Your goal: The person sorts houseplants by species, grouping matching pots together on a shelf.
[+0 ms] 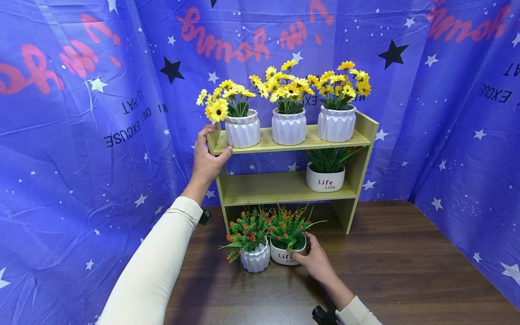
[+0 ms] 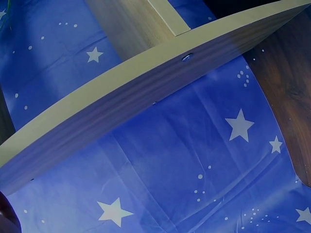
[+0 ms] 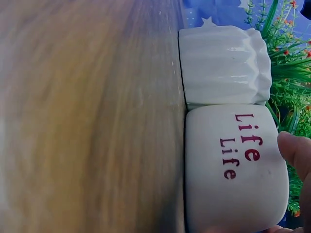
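In the head view my left hand (image 1: pixel 207 158) holds the upper left corner of a two-tier wooden shelf (image 1: pixel 280 194), thumb at the top board's front edge and fingers by the side panel. My right hand (image 1: pixel 317 259) grips the right side of a white oval flowerpot (image 1: pixel 283 256) marked "Life", planted with red-orange flowers. In the right wrist view its thumb (image 3: pixel 295 148) lies at the pot's rim. That pot stands on the table, beside a white fluted pot (image 1: pixel 256 259) with similar flowers. The left wrist view shows mainly the shelf's side panel (image 2: pixel 121 92).
Three white fluted pots with yellow daisies, left (image 1: pixel 242 130), middle (image 1: pixel 289 127) and right (image 1: pixel 336 124), line the top board. Another "Life" pot (image 1: pixel 325 178) stands at the right of the middle board. Blue star-printed cloth (image 1: pixel 459 149) surrounds the brown wooden table (image 1: pixel 390 271).
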Demonstrator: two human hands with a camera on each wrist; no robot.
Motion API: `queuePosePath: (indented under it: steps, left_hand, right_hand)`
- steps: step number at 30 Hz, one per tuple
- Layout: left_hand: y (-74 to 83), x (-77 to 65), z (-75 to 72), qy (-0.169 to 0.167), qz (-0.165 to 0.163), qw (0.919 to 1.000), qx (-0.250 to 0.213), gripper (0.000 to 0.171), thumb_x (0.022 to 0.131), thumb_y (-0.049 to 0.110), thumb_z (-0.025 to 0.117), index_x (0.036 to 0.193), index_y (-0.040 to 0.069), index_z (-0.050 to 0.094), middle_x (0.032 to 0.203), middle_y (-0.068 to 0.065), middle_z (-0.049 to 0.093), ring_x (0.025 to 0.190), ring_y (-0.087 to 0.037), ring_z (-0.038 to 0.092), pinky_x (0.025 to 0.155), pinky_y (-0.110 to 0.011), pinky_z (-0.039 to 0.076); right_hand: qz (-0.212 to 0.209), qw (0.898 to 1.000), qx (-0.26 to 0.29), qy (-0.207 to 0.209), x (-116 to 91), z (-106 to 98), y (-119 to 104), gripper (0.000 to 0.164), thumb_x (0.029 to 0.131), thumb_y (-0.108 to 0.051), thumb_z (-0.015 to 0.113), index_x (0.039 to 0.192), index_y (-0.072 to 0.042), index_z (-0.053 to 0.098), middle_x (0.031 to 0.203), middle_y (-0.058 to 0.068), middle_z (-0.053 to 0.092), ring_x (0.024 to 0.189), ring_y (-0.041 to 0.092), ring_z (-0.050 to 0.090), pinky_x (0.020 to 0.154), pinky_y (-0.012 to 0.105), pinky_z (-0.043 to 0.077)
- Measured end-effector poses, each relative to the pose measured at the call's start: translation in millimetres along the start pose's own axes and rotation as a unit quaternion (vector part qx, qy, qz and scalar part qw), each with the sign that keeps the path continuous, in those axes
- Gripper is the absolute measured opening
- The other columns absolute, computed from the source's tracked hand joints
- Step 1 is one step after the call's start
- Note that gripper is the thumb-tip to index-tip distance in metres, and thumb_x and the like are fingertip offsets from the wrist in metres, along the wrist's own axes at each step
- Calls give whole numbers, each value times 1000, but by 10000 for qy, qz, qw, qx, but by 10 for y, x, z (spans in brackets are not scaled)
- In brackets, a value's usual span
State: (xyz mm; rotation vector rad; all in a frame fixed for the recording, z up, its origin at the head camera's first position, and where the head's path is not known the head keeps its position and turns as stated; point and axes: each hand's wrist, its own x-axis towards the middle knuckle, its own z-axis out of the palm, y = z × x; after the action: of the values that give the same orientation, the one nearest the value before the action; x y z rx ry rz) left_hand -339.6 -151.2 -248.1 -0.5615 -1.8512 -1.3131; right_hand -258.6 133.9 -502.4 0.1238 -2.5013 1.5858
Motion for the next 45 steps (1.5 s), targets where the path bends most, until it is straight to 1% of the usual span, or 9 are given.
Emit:
queuePosePath:
  steps: [5,6,14,20,23,27,34,40,45]
  left_hand:
    - [-307,74,32,48,51,10000,31,58,78,1,77,125,-4,44,144,-17,46,129,-35,39,106,-45,27]
    - [-325,80,32,40,50,10000,36,59,78,2,78,125,-3,44,144,-16,46,129,-34,39,106,-45,27]
    - [-355,84,17,-28,-43,9999,131,58,78,12,79,125,4,44,145,-9,47,128,-27,40,104,-44,30]
    - [-333,100,42,-126,-34,9998,122,59,79,10,79,126,2,44,145,-5,46,128,-28,39,105,-44,29]
    - [-329,102,49,-81,-3,9999,61,60,79,7,78,127,-1,44,145,-9,46,128,-32,38,104,-47,28]
    - [-262,71,32,-50,-75,10000,4,59,79,0,76,127,-5,42,146,-17,43,127,-38,37,105,-51,27]
    - [124,-5,-28,-171,-188,9997,-10,51,81,-2,71,123,-5,42,145,-23,42,129,-39,36,107,-47,27]
    - [145,-22,-39,-180,-167,9997,-23,52,81,-2,72,124,-7,43,145,-24,42,128,-40,37,106,-50,28]
    - [133,-13,-28,-141,-131,9998,-35,53,81,-2,72,124,-8,43,144,-23,43,128,-41,37,106,-49,28]
  right_hand:
    - [69,9999,43,95,37,47,14,80,75,-12,78,140,8,38,128,27,57,118,38,54,97,48,42]
    - [102,9999,65,111,43,56,14,80,75,-12,78,141,7,38,128,27,57,118,38,54,97,48,42]
    - [160,9997,12,188,62,103,19,86,75,-19,83,142,6,37,132,28,55,119,38,54,100,51,40]
    - [168,9994,104,289,103,131,44,85,75,-17,85,142,6,38,134,27,53,122,39,52,101,51,38]
    - [132,9991,177,358,116,134,53,83,75,-16,85,141,6,39,134,27,54,122,38,52,101,50,39]
    - [143,9980,353,496,111,110,43,78,76,-14,85,138,5,41,130,26,58,120,35,54,99,49,41]
    - [127,9972,421,609,85,1,-36,73,79,-13,84,137,2,43,133,24,58,125,33,53,98,46,44]
    - [74,9976,371,586,45,-154,-150,74,79,-20,85,137,1,44,132,23,59,127,33,52,99,45,42]
    - [16,9953,795,552,36,-330,-294,76,78,-14,85,140,1,43,135,21,56,129,29,50,97,32,47]
